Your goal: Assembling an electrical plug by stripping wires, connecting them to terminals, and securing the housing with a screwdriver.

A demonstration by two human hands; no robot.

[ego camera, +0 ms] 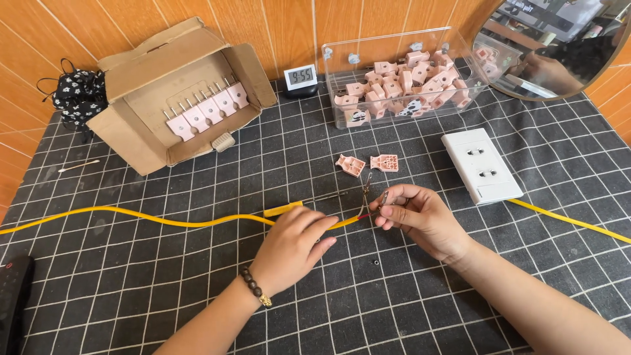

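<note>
Two hands over the black grid mat (460,283), and they sit close together at its middle. Left hand (292,246) lies palm down on the yellow cable (164,219), fingers curled over it near its stripped end, pinning it to the mat. Right hand (420,217) is just beside, fingertips pinched shut on a small metal prong (384,197) at the cable's bare wire ends (365,197), which stick up between the two hands. The cable itself runs from the left edge of the mat in a gentle wave to that spot. Just behind the hands lie two pink plug shells (368,164), side by side, apart from the fingers. To the right, a white double socket (481,164) lies flat, a second yellow lead (572,221) running from it toward the right edge. Farther back, a clear box (401,79) is heaped with pink plug parts, a small digital clock (301,77) stands beside it, and an open cardboard box (181,98) on its side holds a row of pink plugs with pins. A tiny dark screw (376,262) sits on the mat near the right wrist, and a round mirror (559,46) leans in the far right corner
</note>
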